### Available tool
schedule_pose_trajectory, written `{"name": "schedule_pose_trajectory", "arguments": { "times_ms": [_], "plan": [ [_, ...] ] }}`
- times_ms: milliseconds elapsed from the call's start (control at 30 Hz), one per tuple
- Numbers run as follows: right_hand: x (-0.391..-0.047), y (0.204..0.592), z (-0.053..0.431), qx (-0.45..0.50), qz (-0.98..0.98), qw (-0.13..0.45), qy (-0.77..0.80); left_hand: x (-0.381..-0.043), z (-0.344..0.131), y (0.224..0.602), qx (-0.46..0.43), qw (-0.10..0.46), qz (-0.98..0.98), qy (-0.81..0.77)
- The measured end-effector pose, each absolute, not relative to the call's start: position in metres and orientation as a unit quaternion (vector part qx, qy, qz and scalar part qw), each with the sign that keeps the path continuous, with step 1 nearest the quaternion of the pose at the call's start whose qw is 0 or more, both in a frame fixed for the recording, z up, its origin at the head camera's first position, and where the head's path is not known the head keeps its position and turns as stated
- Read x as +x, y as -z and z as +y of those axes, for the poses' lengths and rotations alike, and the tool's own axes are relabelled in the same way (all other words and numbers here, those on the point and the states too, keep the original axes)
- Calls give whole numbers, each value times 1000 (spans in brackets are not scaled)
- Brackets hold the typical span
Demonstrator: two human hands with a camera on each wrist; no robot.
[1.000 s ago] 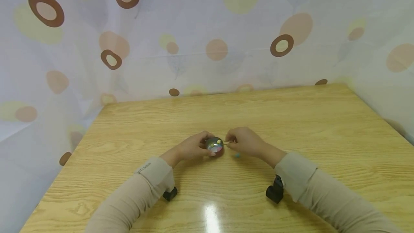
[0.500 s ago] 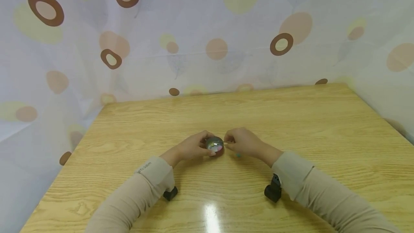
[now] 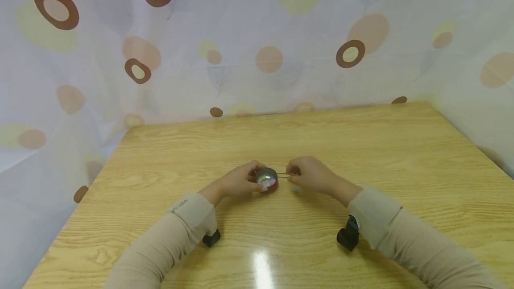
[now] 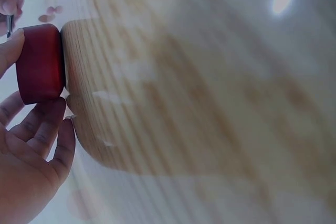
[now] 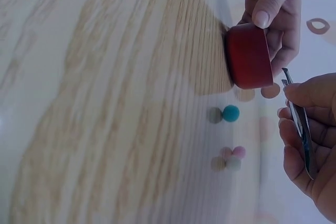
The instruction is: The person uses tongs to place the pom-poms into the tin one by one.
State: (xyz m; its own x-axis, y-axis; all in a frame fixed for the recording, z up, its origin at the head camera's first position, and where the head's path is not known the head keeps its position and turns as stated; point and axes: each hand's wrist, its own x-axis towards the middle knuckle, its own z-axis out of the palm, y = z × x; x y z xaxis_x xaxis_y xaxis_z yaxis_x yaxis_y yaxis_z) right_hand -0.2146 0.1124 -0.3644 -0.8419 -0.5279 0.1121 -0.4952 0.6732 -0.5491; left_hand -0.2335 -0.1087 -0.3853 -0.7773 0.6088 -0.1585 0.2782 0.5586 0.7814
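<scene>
While the red bowl [image 5: 249, 56] sits near the middle of the head picture, the blue ball [image 3: 296, 190] lies on the table [image 3: 225, 146] to its lower right, just below the right hand [image 3: 311, 175], which is the nearer of the two. A ball has no long axis, so the line that counts is that of the tweezers [image 5: 302, 124]: in the head view they run almost level, leftward from the right hand's fingers, pointing toward the bowl rather than down at the ball. Their tips are just beside the rim, and the right wrist view shows a gap there. The right hand pinches them between thumb and fingers; the two tips stand narrowly apart with nothing seen between them, though they are too small to be quite sure. The left hand [image 3: 238, 181] grips the bowl from the left, thumb on the near side. Small coloured balls [image 3: 273, 182] show inside it. Toward the lower right of the right wrist picture, a pink ball [image 5: 239, 152] and a pale ball [image 5: 233, 163] lie close together.
</scene>
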Motion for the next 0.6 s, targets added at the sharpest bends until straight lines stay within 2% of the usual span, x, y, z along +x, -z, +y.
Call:
{"name": "schedule_pose_trajectory", "arguments": {
  "times_ms": [600],
  "plan": [
    [-212,370,141,-259,926,26,273,-233,-107,385,255,209,859,-391]
  ]
}}
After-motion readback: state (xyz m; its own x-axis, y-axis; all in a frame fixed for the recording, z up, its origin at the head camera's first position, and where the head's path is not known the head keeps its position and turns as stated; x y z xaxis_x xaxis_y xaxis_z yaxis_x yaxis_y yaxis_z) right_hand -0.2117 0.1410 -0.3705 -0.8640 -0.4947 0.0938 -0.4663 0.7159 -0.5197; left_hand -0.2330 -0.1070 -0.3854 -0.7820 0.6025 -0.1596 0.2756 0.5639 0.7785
